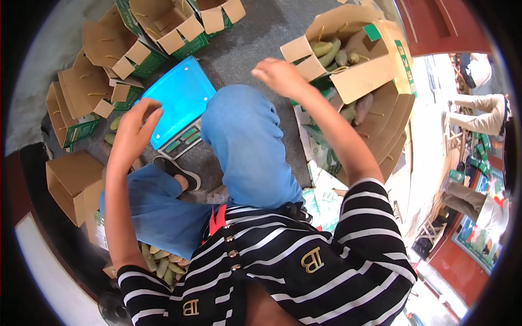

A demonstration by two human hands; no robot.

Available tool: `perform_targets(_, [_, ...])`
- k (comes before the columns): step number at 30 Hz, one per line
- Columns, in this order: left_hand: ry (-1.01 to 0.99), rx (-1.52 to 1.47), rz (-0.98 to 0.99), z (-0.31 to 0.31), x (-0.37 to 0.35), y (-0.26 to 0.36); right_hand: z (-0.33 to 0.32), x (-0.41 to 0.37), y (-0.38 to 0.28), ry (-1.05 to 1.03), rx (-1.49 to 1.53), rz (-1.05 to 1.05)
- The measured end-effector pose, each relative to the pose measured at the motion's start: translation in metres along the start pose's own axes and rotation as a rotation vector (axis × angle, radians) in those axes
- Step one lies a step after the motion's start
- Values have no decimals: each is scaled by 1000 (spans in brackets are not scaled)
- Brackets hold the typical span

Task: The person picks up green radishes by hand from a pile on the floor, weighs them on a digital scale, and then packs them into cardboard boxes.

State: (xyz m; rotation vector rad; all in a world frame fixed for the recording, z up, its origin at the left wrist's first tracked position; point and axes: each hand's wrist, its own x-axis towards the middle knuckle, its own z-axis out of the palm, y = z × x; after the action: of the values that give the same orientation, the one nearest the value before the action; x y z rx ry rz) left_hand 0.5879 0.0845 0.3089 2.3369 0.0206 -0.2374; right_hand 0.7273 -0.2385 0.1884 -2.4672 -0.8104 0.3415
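- Striped top [304, 261] right under the camera, and past it two knees in blue jeans [244, 141] over a grey floor [255, 43].
- Big open carton [370, 76] at the floor's far right, flaps splayed. Judging by the look, it is light cardboard with floppy flaps, so the grip belongs under the base or on the side walls, never on a flap.
- Empty cartons [103, 49] are lined up along the far left side of the floor, well apart from the full one.
- Blue scale [182, 100] sits on the floor just left of the knees. It has a stiff, flat platform and nothing on it.
- Left hand [133, 130] hovers at the scale's near left corner, its fingers [149, 108] loosely spread and curled, pinching nothing.
- Right hand [280, 76] is up at the open carton's near flap, seen from the back with the knuckles bent. Whether it holds anything, cannot tell.
- Cucumbers [329, 51] lie inside that carton, just beyond the right hand. They are likely firm, light one by one, smooth-skinned and a bit slippery, and they could snap if bent, so wrap around the middle, not the tip.
- More loose cucumbers [163, 266] are heaped on the floor's near left, under the left elbow.
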Motion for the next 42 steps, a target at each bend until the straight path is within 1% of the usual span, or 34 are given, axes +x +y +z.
perform_targets(1, [-35, 21, -57, -3, -9, -12, 20, 3, 3, -24, 19, 48])
perform_targets(4, [-100, 15, -204, -4, -28, -66, 70, 16, 46, 47, 72, 279])
perform_targets(5, [-118, -2, -248, -2, -30, -79, 83, 17, 61, 24, -17, 357])
perform_targets(7, [-161, 286, -222, 4, -30, -88, 94, 8, 88, -26, -203, 508])
perform_targets(8, [-179, 430, -210, 5, -31, -90, 98, 1, 97, -26, -278, 546])
perform_targets(10, [-138, 445, -185, 11, -25, -86, 99, -17, 112, -27, -427, 614])
perform_targets(12, [-114, 454, -170, 14, -22, -81, 92, -36, 140, 9, -548, 625])
perform_targets(13, [-105, 455, -167, 14, -21, -79, 88, -47, 142, 121, -553, 505])
perform_targets(16, [-89, 479, -143, 14, -21, -78, 76, -47, 153, 145, -609, 449])
perform_targets(18, [-94, 506, -157, 11, -26, -76, 65, -47, 159, 222, -571, 461])
perform_targets(22, [-83, 555, -198, 5, -35, -64, 44, -65, 177, 122, -552, 760])
perform_targets(23, [-74, 570, -199, 4, -36, -64, 36, -72, 184, 61, -490, 854])
perform_targets(26, [-53, 540, -178, 4, -37, -64, 33, -83, 197, 24, -523, 836])
perform_targets(27, [-43, 533, -157, 4, -37, -63, 32, -80, 194, -26, -509, 797])
perform_targets(30, [-25, 531, -110, 6, -37, -64, 21, -68, 155, -313, -425, 716])
perform_targets(31, [-20, 539, -105, 6, -38, -64, 23, -72, 149, -324, -400, 679])
perform_targets(34, [-5, 570, -118, 5, -44, -61, 33, -75, 134, -490, -458, 626])
perform_targets(36, [-5, 595, -135, 2, -46, -59, 43, -70, 133, -578, -375, 427])
perform_targets(37, [-16, 603, -140, 2, -47, -59, 37, -58, 112, -565, -282, 337])
perform_targets(38, [-31, 610, -142, 3, -47, -61, 31, -46, 92, -456, -144, 231])
perform_targets(39, [-53, 635, -124, 5, -47, -66, 18, -29, 58, -348, -5, 126])
perform_targets(41, [-68, 658, -110, 6, -45, -69, 2, 10, 6, -163, 199, 46])
perform_targets(42, [-76, 668, -105, 6, -45, -68, 2, 33, -3, -41, 147, -76])
